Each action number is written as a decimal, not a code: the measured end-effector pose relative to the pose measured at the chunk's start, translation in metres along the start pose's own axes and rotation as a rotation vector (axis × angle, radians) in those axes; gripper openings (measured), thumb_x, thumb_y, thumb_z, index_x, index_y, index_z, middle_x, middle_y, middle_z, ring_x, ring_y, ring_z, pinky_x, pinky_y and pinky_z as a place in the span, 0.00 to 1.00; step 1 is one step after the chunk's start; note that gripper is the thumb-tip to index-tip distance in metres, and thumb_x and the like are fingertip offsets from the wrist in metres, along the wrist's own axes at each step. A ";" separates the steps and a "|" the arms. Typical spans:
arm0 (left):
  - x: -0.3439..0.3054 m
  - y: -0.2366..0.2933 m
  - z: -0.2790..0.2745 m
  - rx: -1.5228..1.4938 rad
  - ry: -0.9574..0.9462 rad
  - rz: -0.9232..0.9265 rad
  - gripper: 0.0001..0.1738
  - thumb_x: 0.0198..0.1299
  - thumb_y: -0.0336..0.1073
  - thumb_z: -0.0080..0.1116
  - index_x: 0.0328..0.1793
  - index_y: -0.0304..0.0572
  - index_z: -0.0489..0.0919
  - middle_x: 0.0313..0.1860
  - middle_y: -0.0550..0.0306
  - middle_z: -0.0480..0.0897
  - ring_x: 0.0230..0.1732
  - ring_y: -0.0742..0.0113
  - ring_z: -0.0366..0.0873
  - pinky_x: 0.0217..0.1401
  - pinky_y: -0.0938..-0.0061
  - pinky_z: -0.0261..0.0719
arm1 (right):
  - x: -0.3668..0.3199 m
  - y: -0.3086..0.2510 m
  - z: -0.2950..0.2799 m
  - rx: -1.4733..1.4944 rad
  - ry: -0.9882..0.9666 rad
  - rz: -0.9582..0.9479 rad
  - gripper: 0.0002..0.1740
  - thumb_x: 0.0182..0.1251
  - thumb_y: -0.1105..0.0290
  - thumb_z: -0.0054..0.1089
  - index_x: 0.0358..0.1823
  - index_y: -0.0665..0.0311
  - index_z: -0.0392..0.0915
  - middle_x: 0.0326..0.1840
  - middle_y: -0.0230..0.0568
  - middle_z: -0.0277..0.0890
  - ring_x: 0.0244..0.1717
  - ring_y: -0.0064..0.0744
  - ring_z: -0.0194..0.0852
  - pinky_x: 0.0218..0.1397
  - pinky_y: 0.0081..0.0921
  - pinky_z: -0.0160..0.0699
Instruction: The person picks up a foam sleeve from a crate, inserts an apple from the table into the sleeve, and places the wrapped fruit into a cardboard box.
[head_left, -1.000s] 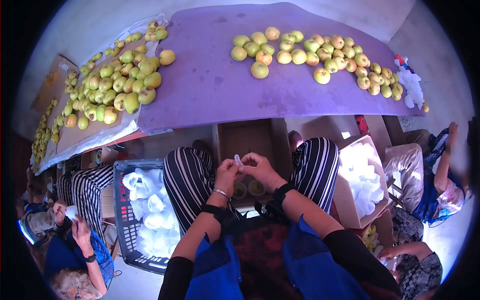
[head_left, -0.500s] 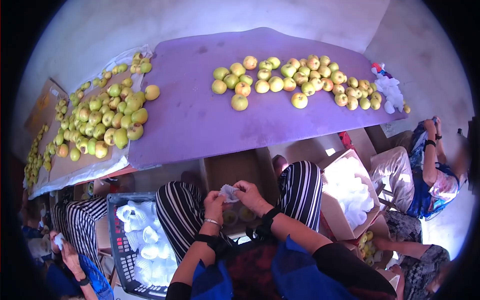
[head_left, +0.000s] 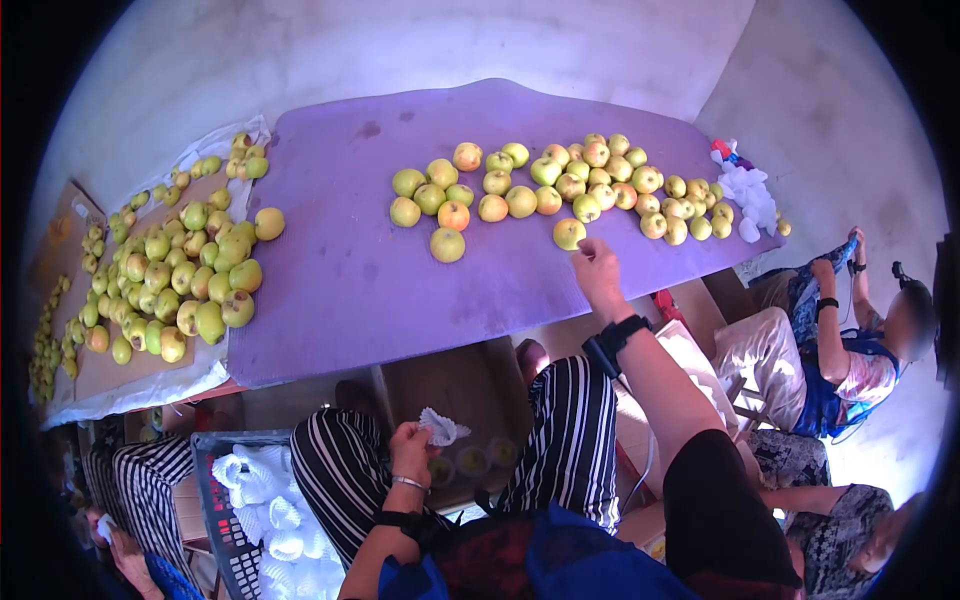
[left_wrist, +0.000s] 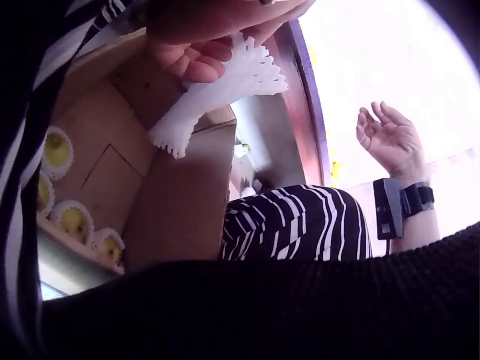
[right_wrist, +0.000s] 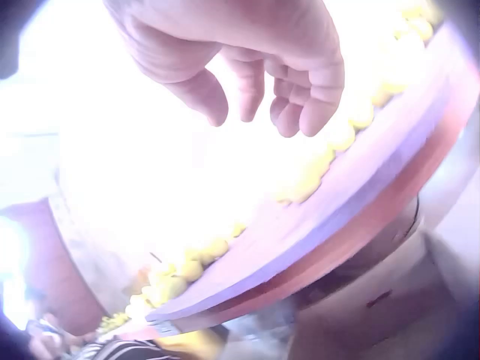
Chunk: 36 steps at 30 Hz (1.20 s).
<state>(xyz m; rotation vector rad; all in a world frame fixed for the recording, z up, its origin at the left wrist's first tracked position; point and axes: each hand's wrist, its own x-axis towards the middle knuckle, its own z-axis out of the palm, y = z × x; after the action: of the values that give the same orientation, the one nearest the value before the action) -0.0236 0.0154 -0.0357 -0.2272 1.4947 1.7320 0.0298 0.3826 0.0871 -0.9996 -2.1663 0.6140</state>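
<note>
My left hand (head_left: 410,455) (left_wrist: 225,22) pinches a white foam net (head_left: 443,428) (left_wrist: 217,94) by one end, above the open cardboard box between the knees; the net looks empty. Reaching over the purple table mat (head_left: 400,320), my right hand (head_left: 600,278) (left_wrist: 391,141) is just beside a yellow-green apple (head_left: 569,234) at the near side of the apple group. In the right wrist view, that hand (right_wrist: 240,45) has loosely bent, spread fingers with nothing between them. Whether a fingertip touches the apple, I cannot tell.
The cardboard box (head_left: 440,385) (left_wrist: 105,146) holds several apples in foam nets (left_wrist: 73,222). A dark crate (head_left: 205,500) of foam nets stands at the left. Another apple pile (head_left: 180,270) lies on the table's left. People sit on both sides.
My right hand has let go of the foam net and moved up and right to the apples on the table. My left hand has kept the net. The head view has shifted.
</note>
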 end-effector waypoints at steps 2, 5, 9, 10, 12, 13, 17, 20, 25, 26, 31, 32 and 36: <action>0.000 0.000 0.000 -0.004 0.005 -0.010 0.02 0.54 0.31 0.50 0.34 0.44 0.70 0.31 0.59 0.77 0.29 0.69 0.75 0.27 0.77 0.73 | 0.021 0.022 0.007 -0.107 0.080 -0.081 0.22 0.47 0.65 0.62 0.45 0.64 0.71 0.42 0.51 0.72 0.45 0.46 0.70 0.50 0.35 0.68; 0.003 -0.002 -0.003 -0.031 0.012 -0.015 0.03 0.54 0.30 0.50 0.34 0.44 0.70 0.30 0.59 0.77 0.28 0.69 0.75 0.25 0.78 0.73 | 0.025 -0.002 0.005 -0.368 0.146 -0.253 0.32 0.46 0.63 0.64 0.54 0.62 0.66 0.48 0.52 0.69 0.50 0.47 0.66 0.56 0.35 0.64; -0.002 0.003 0.000 -0.091 0.036 -0.004 0.02 0.53 0.28 0.52 0.33 0.42 0.71 0.27 0.60 0.76 0.24 0.73 0.74 0.22 0.82 0.72 | 0.043 -0.003 0.017 -0.467 -0.061 -0.084 0.36 0.46 0.62 0.65 0.59 0.60 0.62 0.50 0.53 0.68 0.48 0.49 0.67 0.56 0.36 0.66; -0.002 0.003 0.000 -0.091 0.031 0.006 0.02 0.53 0.28 0.52 0.33 0.42 0.71 0.26 0.60 0.76 0.24 0.73 0.74 0.22 0.82 0.72 | 0.050 0.006 0.020 -0.415 -0.142 -0.019 0.37 0.46 0.62 0.65 0.59 0.60 0.62 0.49 0.53 0.68 0.47 0.50 0.68 0.55 0.37 0.66; -0.003 0.002 -0.001 -0.095 0.035 0.015 0.02 0.54 0.28 0.52 0.32 0.42 0.71 0.26 0.61 0.76 0.23 0.73 0.74 0.21 0.82 0.72 | 0.053 0.012 0.022 -0.340 -0.246 0.039 0.37 0.45 0.62 0.66 0.59 0.61 0.62 0.48 0.51 0.69 0.43 0.50 0.70 0.52 0.37 0.69; -0.003 0.003 0.000 -0.100 0.045 0.017 0.02 0.54 0.28 0.52 0.32 0.42 0.71 0.26 0.61 0.76 0.23 0.73 0.74 0.21 0.82 0.72 | 0.053 0.010 0.021 -0.317 -0.268 0.028 0.37 0.45 0.63 0.66 0.58 0.61 0.61 0.47 0.50 0.70 0.42 0.49 0.72 0.50 0.36 0.71; -0.002 0.004 -0.001 -0.097 0.086 0.021 0.02 0.53 0.28 0.52 0.32 0.42 0.71 0.26 0.60 0.76 0.22 0.73 0.74 0.21 0.82 0.72 | 0.017 -0.033 0.006 0.537 -0.494 0.365 0.34 0.47 0.65 0.65 0.57 0.62 0.60 0.44 0.46 0.72 0.36 0.41 0.75 0.37 0.29 0.76; -0.003 0.003 0.001 -0.091 0.107 0.030 0.02 0.53 0.28 0.52 0.32 0.41 0.71 0.26 0.60 0.76 0.22 0.73 0.73 0.21 0.81 0.72 | -0.044 -0.061 -0.012 1.368 -0.756 0.419 0.27 0.53 0.69 0.58 0.55 0.64 0.60 0.44 0.46 0.71 0.37 0.38 0.75 0.33 0.25 0.76; -0.002 0.000 0.000 -0.049 0.133 0.058 0.03 0.52 0.28 0.53 0.32 0.41 0.71 0.26 0.61 0.76 0.23 0.74 0.73 0.21 0.81 0.71 | -0.134 -0.097 -0.014 1.653 -0.975 0.475 0.29 0.53 0.69 0.57 0.57 0.69 0.60 0.48 0.48 0.69 0.43 0.38 0.74 0.40 0.27 0.76; -0.001 -0.001 -0.001 -0.037 0.142 0.060 0.03 0.52 0.28 0.54 0.32 0.41 0.71 0.26 0.61 0.75 0.23 0.74 0.73 0.21 0.81 0.71 | -0.148 -0.097 -0.010 1.637 -0.978 0.515 0.28 0.53 0.69 0.58 0.56 0.71 0.62 0.48 0.47 0.70 0.43 0.36 0.74 0.41 0.25 0.75; 0.002 -0.007 -0.005 -0.040 0.199 0.102 0.04 0.51 0.27 0.54 0.32 0.41 0.71 0.25 0.61 0.75 0.22 0.74 0.72 0.20 0.82 0.70 | -0.198 -0.080 0.028 1.565 -1.042 0.606 0.26 0.54 0.67 0.58 0.54 0.68 0.65 0.47 0.40 0.71 0.45 0.31 0.71 0.46 0.24 0.70; 0.003 -0.009 -0.006 -0.042 0.210 0.117 0.04 0.51 0.27 0.54 0.32 0.42 0.71 0.25 0.61 0.75 0.21 0.75 0.72 0.20 0.82 0.70 | -0.204 -0.080 0.034 1.505 -1.027 0.606 0.26 0.53 0.66 0.58 0.54 0.68 0.65 0.47 0.39 0.71 0.46 0.29 0.70 0.48 0.25 0.69; 0.004 -0.007 -0.004 -0.041 0.216 0.158 0.04 0.51 0.27 0.55 0.31 0.42 0.71 0.24 0.62 0.74 0.21 0.76 0.71 0.19 0.82 0.69 | -0.218 -0.088 0.046 1.251 -1.115 0.472 0.24 0.52 0.66 0.58 0.52 0.66 0.69 0.47 0.34 0.70 0.47 0.24 0.68 0.54 0.25 0.63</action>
<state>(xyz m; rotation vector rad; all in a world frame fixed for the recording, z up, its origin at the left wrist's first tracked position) -0.0233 0.0138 -0.0443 -0.3345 1.6710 1.9141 0.0599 0.1520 0.0318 -0.3865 -1.5662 2.7664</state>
